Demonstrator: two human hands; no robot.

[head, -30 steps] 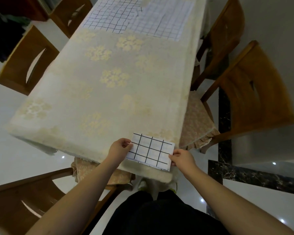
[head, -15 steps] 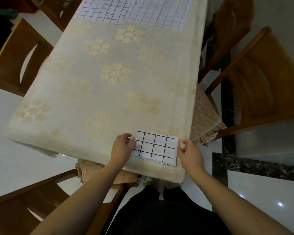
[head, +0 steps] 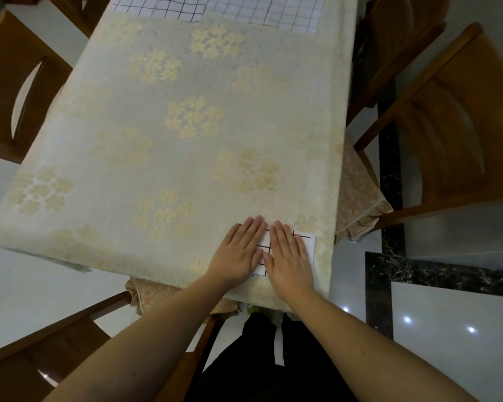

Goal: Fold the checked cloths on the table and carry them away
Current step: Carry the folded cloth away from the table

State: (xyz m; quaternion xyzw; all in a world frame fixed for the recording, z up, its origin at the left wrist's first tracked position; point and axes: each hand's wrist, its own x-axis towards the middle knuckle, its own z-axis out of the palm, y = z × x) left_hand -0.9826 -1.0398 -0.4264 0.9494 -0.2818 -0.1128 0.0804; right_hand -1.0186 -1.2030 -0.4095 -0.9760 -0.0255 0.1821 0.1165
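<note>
A small folded white cloth with dark checks (head: 307, 241) lies on the table's near right corner. My left hand (head: 240, 250) and my right hand (head: 288, 256) lie flat on top of it, side by side, palms down with fingers straight, and hide most of it. Two more checked cloths lie spread flat at the table's far end: one with a dark grid (head: 163, 5) on the left and one with a finer grid (head: 276, 10) on the right.
The table (head: 186, 117) wears a cream cloth with pale flower prints. Wooden chairs stand around it: two on the left (head: 15, 88), two on the right (head: 459, 134), and one at the near left (head: 41, 352). The floor is glossy white with a black marble strip (head: 389, 175).
Both hands let go of the folded cloth's side edges and moved on top of it, now pressing it flat. The cloth rests on the table near the corner.
</note>
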